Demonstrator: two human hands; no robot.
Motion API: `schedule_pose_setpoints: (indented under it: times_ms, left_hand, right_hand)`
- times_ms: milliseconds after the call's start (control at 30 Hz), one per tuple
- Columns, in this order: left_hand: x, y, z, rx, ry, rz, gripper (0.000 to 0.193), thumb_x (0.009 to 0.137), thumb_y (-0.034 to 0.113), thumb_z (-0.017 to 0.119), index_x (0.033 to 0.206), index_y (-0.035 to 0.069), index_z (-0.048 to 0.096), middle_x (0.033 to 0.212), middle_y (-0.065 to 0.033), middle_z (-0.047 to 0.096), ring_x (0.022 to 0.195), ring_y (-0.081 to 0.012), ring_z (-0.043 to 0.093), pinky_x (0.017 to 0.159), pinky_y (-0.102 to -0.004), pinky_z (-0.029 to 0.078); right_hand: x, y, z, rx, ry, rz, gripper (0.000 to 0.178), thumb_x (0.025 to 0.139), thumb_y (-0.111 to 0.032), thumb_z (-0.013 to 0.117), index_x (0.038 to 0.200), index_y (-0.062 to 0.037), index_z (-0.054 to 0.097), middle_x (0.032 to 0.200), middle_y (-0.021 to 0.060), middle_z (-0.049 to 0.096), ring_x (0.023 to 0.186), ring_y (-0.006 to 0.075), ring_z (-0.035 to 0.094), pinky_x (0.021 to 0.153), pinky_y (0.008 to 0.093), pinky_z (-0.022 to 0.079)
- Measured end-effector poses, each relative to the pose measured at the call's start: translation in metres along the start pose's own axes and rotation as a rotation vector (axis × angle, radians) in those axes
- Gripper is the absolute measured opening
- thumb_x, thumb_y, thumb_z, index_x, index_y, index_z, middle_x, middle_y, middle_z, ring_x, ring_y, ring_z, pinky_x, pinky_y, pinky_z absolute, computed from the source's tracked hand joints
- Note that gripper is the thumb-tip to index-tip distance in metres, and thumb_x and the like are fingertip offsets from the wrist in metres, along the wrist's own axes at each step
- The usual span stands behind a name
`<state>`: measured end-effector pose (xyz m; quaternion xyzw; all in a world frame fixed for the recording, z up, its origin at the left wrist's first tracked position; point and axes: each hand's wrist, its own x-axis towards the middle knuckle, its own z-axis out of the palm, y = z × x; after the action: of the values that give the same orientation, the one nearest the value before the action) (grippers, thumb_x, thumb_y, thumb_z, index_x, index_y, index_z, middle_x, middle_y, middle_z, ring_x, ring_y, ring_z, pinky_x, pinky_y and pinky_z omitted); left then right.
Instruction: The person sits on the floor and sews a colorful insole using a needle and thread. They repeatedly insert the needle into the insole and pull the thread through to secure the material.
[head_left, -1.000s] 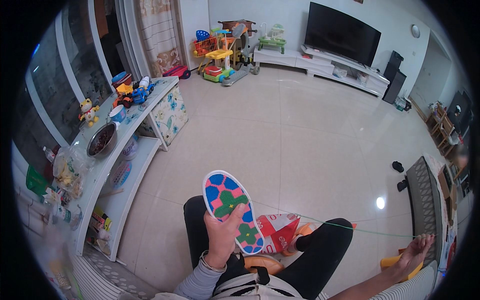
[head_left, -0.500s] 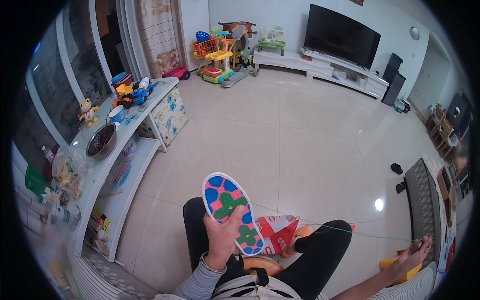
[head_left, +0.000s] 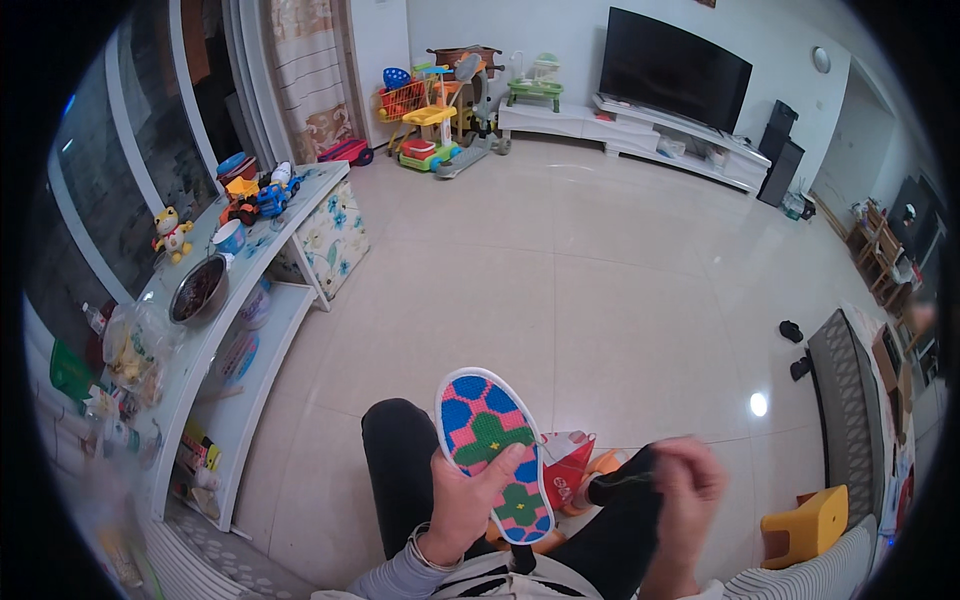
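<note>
My left hand [head_left: 468, 505] grips an insole [head_left: 490, 432] stitched in blue, pink and green with a white rim. Its thumb lies across the patterned face, and the insole is held tilted above my lap. To the right, above my knee, my right hand [head_left: 685, 500] is smeared by motion. Its fingers look pinched together on a thin green thread [head_left: 632, 483], which trails toward the insole's right edge. Whether a needle is in those fingers is too small and blurred to make out. A red and white bag [head_left: 566, 455] is partly hidden behind the insole.
On my left stands a white shelf unit [head_left: 225, 330] with a metal bowl [head_left: 200, 290], plastic bags and toys. A yellow stool [head_left: 806, 527] is at my right, near a grey sofa-like piece [head_left: 840, 400]. Ride-on toys and a television [head_left: 675, 70] stand along the far wall.
My right hand has come in from far right to beside the insole, and the stretched thread has gone slack. The insole has shifted slightly right and down in my left hand.
</note>
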<state>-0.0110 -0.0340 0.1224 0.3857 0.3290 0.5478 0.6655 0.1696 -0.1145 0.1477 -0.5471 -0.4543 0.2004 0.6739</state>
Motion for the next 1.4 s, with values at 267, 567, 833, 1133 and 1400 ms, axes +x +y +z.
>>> schedule_pose_setpoints:
  times_ms: [267,567,833,1133,1400]
  left_hand:
    - [-0.003,-0.005,0.003,-0.024,-0.044,-0.005,0.020,0.078,0.002,0.065,0.096,-0.001,0.058,0.088,-0.0077,0.065,0.075,-0.0120,0.063,0.068,-0.0244,0.053]
    - [-0.003,-0.006,0.004,0.002,-0.040,0.023,0.018,0.078,0.002,0.064,0.095,-0.001,0.059,0.087,-0.0071,0.065,0.074,-0.0113,0.063,0.067,-0.0240,0.052]
    - [-0.004,-0.007,0.002,0.043,-0.038,0.033,0.018,0.078,0.004,0.065,0.095,-0.001,0.060,0.086,-0.0073,0.066,0.074,-0.0114,0.063,0.067,-0.0239,0.052]
    - [-0.005,-0.007,0.002,0.109,-0.014,0.055,0.021,0.077,0.006,0.066,0.095,-0.002,0.060,0.086,-0.0082,0.066,0.074,-0.0119,0.063,0.067,-0.0231,0.051]
    - [-0.008,-0.007,0.007,0.474,0.011,0.396,0.020,0.075,0.000,0.065,0.093,-0.002,0.058,0.083,-0.0091,0.064,0.070,-0.0150,0.062,0.062,-0.0247,0.049]
  right_hand:
    - [-0.006,-0.001,0.058,-0.207,-0.222,-0.149,0.013,0.076,0.008,0.059,0.088,0.0022,0.062,0.068,0.0053,0.058,0.056,0.0065,0.053,0.050,0.0177,0.040]
    - [-0.007,0.005,0.060,-0.306,-0.216,-0.242,0.018,0.070,0.007,0.064,0.087,0.0002,0.060,0.064,0.0091,0.056,0.052,0.0172,0.056,0.047,0.0243,0.042]
    - [-0.008,0.004,0.060,-0.313,-0.220,-0.234,0.020,0.069,0.008,0.064,0.087,0.0003,0.060,0.063,0.0089,0.056,0.051,0.0172,0.056,0.046,0.0243,0.041]
    - [-0.008,0.007,0.061,-0.285,-0.204,-0.227,0.013,0.074,0.007,0.061,0.085,0.0015,0.061,0.064,0.0051,0.059,0.052,0.0064,0.054,0.047,0.0174,0.040]
    - [-0.012,0.008,0.066,-0.266,-0.189,-0.196,0.014,0.074,0.009,0.060,0.086,0.0026,0.059,0.063,0.0055,0.058,0.053,0.0051,0.053,0.047,0.0171,0.039]
